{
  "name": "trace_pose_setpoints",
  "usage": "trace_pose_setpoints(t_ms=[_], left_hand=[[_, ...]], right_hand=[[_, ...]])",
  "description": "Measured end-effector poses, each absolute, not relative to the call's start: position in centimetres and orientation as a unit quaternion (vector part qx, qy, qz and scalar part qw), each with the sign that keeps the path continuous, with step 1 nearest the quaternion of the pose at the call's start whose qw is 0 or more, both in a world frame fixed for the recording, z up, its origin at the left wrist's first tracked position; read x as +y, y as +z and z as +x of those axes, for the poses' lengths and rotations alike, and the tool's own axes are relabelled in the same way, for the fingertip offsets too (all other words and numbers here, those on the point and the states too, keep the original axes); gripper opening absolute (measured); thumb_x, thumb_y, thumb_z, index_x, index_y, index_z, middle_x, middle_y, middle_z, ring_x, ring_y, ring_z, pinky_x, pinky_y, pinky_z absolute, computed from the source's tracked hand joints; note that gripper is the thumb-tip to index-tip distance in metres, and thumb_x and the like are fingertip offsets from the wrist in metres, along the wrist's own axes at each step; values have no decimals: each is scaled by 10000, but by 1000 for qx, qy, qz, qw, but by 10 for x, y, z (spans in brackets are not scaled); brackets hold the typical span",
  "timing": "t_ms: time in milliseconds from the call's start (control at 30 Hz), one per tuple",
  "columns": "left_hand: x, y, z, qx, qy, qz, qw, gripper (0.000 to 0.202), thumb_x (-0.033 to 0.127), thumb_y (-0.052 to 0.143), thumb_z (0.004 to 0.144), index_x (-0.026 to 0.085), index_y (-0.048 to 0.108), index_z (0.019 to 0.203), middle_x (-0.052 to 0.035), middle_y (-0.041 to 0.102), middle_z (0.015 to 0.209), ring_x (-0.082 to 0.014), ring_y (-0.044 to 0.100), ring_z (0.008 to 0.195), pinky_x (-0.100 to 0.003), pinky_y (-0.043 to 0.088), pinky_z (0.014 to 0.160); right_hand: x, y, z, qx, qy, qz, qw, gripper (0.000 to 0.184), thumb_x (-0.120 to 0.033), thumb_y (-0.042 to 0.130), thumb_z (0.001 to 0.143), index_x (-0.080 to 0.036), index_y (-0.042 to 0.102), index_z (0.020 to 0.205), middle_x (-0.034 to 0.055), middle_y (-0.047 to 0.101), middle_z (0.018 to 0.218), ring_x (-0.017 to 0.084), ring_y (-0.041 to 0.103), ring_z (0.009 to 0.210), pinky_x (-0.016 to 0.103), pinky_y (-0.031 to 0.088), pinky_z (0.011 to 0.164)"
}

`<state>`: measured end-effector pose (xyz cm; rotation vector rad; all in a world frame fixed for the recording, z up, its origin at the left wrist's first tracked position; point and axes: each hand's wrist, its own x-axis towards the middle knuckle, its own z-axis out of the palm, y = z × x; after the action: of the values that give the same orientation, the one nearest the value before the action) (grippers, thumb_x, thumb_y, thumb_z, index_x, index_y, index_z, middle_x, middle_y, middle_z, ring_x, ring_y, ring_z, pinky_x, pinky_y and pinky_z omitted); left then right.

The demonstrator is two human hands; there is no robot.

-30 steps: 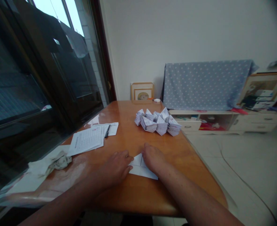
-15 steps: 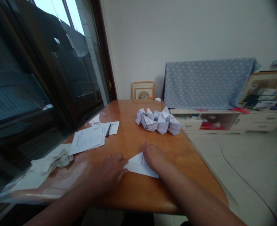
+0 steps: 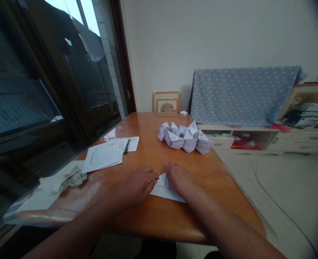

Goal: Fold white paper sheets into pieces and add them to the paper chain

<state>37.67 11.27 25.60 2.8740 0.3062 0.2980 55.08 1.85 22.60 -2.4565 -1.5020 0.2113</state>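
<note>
A wall [image 3: 215, 32] backed the wooden table [image 3: 145, 154], where my left hand [image 3: 142, 182] pinched folded paper [image 3: 166, 192]; my right hand [image 3: 180, 180] overlapped it, grip unclear.

Sheet [image 3: 166, 192] on table [image 3: 148, 154] | paper stacks [image 3: 189, 142] behind, rightward | pen [image 3: 126, 146] on papers [image 3: 103, 157], left

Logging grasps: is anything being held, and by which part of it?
The left hand touches the left end of a folded white sheet of paper; the right hand covers part of its right side. Whether either grips it cannot be told.
</note>
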Motion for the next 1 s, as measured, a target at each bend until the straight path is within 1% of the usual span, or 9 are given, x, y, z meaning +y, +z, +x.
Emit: trace_pose_setpoints(t_ms=[67,267,400,533,667,833,900,1000], left_hand=[[115,252,392,74,103,982,138,258,235,427,968,201,668,1053,-74,615,996,-202,575,937,-332,451,853],[120,243,413,25,90,976,195,191,178,538,881,209,637,1042,-57,636,1075,-204,577,1021,-323,461,903],[121,238,409,17,95,977,192,221,194,520,905,213,631,1095,-66,621,1089,-203,570,1030,-327,453,917],[118,234,405,29,101,980,169,239,218,500,929,239,645,1118,-64,604,1096,-211,561,1032,-346,440,926],[116,234,403,31,94,985,142,244,236,483,945,259,671,1098,-61,597,1048,-215,558,1004,-353,435,903],[118,234,403,26,94,987,126,231,249,480,947,251,680,1061,-57,591,1006,-212,556,977,-345,428,865],[119,233,403,19,94,987,128,243,252,467,954,251,679,1072,-57,589,1005,-210,555,979,-340,424,859],[120,231,402,18,95,986,135,284,260,446,967,261,667,1144,-62,588,1032,-212,552,1002,-344,422,867]], right_hand=[[17,226,551,-520,73,-842,125,184,-211,442,958,-164,535,1109,139,678,1065,247,662,971,318,435,779],[15,225,555,-528,88,-833,138,149,-182,470,925,-166,542,1054,128,678,1035,224,647,940,297,404,755],[14,224,560,-531,108,-826,157,113,-217,490,929,-168,550,1010,102,682,989,201,636,912,277,387,729],[10,223,562,-546,103,-813,175,98,-225,513,919,-169,544,992,88,669,1004,185,613,908,267,377,734],[3,230,558,-570,90,-802,155,111,-192,499,915,-163,552,1008,91,653,1016,187,599,906,270,381,743],[-15,242,551,-605,79,-783,124,182,-151,453,916,-166,586,1039,88,634,1037,186,593,902,274,402,772],[-27,244,549,-617,68,-776,109,209,-162,462,919,-165,607,1069,92,624,1057,191,584,913,282,409,797],[-49,248,547,-633,69,-766,87,234,-183,479,922,-169,652,1079,96,612,1076,200,566,944,299,413,845]])
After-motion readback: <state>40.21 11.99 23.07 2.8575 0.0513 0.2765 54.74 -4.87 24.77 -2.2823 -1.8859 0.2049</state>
